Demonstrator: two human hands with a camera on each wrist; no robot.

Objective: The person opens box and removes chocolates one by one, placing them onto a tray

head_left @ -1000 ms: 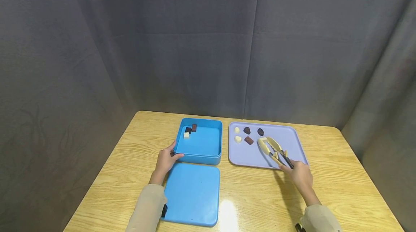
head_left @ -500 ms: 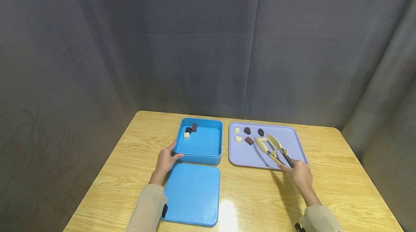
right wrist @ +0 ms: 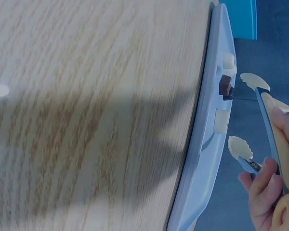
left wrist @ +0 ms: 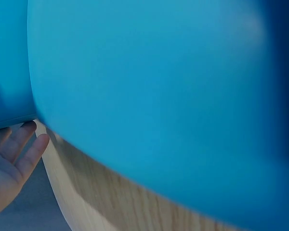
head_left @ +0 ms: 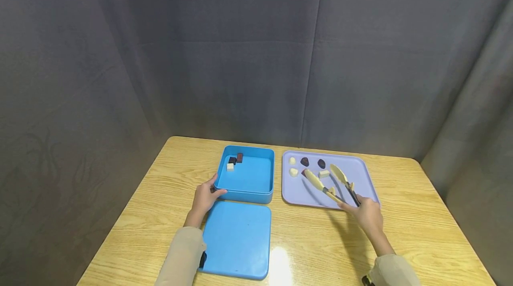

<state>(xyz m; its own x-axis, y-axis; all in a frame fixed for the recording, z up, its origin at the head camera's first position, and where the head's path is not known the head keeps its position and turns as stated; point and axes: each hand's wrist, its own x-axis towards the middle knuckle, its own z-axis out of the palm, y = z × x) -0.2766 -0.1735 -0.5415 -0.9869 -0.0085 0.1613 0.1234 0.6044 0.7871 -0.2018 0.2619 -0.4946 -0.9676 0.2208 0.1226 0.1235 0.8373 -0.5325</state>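
Note:
My right hand (head_left: 365, 214) grips the handle end of cream tongs (head_left: 329, 183) over the lilac tray (head_left: 356, 188). The tong arms are spread; a white chocolate (head_left: 323, 173) lies between their tips, and the left tip covers part of a brown piece (head_left: 304, 171). In the right wrist view the tongs (right wrist: 260, 103) hover beside the tray's edge (right wrist: 202, 144), with the white piece (right wrist: 221, 120) and the brown piece (right wrist: 225, 85) on it. My left hand (head_left: 205, 197) rests with straight fingers (left wrist: 19, 147) against the near-left corner of the blue box (head_left: 256, 196).
The box holds three small chocolates (head_left: 234, 160) in its far-left corner. Its blue lid (head_left: 237, 238) lies flat in front of it. More pieces (head_left: 304, 161) sit at the tray's far left. Grey curtains enclose the wooden table (head_left: 413, 214).
The tongs have swung left over the tray and their arms have spread wider, so the white piece now lies between the tips. The left hand has not moved.

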